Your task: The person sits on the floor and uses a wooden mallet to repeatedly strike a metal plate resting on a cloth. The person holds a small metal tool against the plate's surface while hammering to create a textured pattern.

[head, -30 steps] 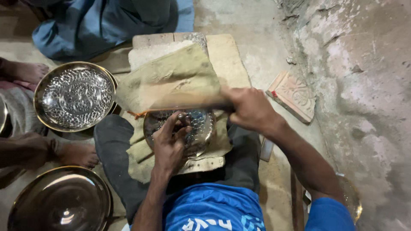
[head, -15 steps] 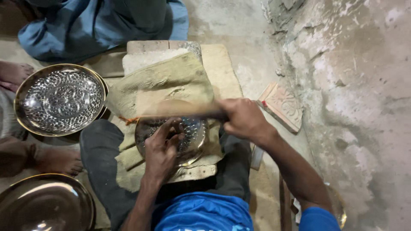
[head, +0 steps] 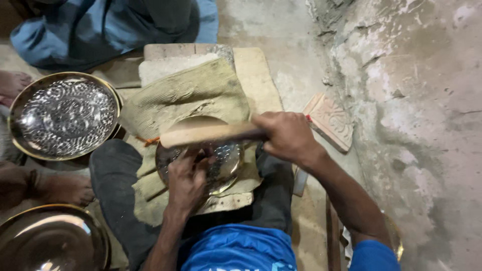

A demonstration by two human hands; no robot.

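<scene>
setting: rough grey concrete floor and a pitted wall on the right, a person seated low, legs out, work laid across the lap.
work surface: a wooden board topped with a worn olive cloth, folded and frayed at the edges.
the piece: a small round metal plate sits on the cloth just over the knees, its face carrying a bright dotted pattern.
progress: judging by what shows, much of the visible face is already patterned; the part under the hand and the stick is hidden, so how much is left i cannot tell.
left hand: left hand comes up from below, wrist bent, fingers curled down onto the plate; they seem pinched on something small, but what it is stays hidden.
right hand: right hand reaches in from the right, forearm angled across, fist clenched around the end of a pale wooden stick lying level above the plate.
finished look: a larger embossed tray to the left, fully covered in shiny relief, rim brass-coloured.
also there: a plain brass tray at the lower left, unpatterned as far as it shows.
by the wall: a carved reddish block lying flat on the floor.
others: a bare foot beside the trays and blue clothing at the top, someone else sitting close.
</scene>
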